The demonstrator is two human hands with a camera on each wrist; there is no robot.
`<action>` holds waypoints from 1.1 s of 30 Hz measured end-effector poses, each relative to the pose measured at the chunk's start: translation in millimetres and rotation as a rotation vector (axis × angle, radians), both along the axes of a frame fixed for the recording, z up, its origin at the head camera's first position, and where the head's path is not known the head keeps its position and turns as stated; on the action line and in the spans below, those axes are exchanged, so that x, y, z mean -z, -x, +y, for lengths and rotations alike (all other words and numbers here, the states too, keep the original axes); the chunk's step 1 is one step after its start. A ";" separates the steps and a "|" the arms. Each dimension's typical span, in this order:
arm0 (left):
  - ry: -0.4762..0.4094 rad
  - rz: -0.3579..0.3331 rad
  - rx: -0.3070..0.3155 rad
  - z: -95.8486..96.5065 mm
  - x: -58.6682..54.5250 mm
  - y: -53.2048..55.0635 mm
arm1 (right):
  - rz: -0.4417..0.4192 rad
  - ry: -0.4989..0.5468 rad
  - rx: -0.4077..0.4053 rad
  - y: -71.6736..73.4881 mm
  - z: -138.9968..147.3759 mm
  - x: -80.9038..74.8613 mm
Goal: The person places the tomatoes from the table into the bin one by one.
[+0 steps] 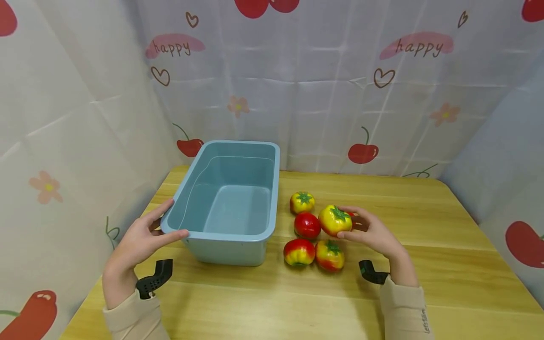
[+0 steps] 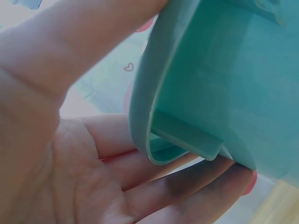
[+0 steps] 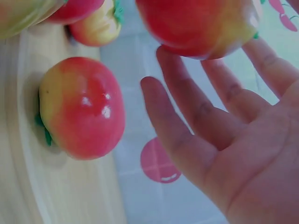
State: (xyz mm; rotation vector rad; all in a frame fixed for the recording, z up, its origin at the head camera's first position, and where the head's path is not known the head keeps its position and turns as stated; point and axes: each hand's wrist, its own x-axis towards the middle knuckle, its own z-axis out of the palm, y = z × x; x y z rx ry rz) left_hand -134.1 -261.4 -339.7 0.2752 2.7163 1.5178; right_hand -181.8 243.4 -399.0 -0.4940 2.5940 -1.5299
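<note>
My left hand (image 1: 142,236) grips the near left corner of a blue-grey plastic bin (image 1: 229,251). In the left wrist view, its thumb lies along the rim (image 2: 142,105) and the fingers reach underneath. My right hand (image 1: 371,231) holds a yellow and red toy tomato (image 1: 329,218) with a green leafy top, between thumb and fingers. Close by on the table are a red tomato (image 1: 307,225), a yellow one (image 1: 297,204) behind it, and two red-yellow ones (image 1: 299,252) in front. Another tomato (image 3: 81,107) shows beside the fingers in the right wrist view.
The bin stands on the left of a light wooden table (image 1: 272,302), its inside showing only bare walls and floor. A white curtain (image 1: 297,108) printed with cherries and hearts hangs behind and at both sides. Black wrist mounts (image 1: 155,278) sit by both sleeves.
</note>
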 end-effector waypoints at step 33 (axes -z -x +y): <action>-0.002 -0.004 -0.003 -0.5 -1.1 -0.5 | 0.038 0.419 0.003 -16.0 -106.0 -36.7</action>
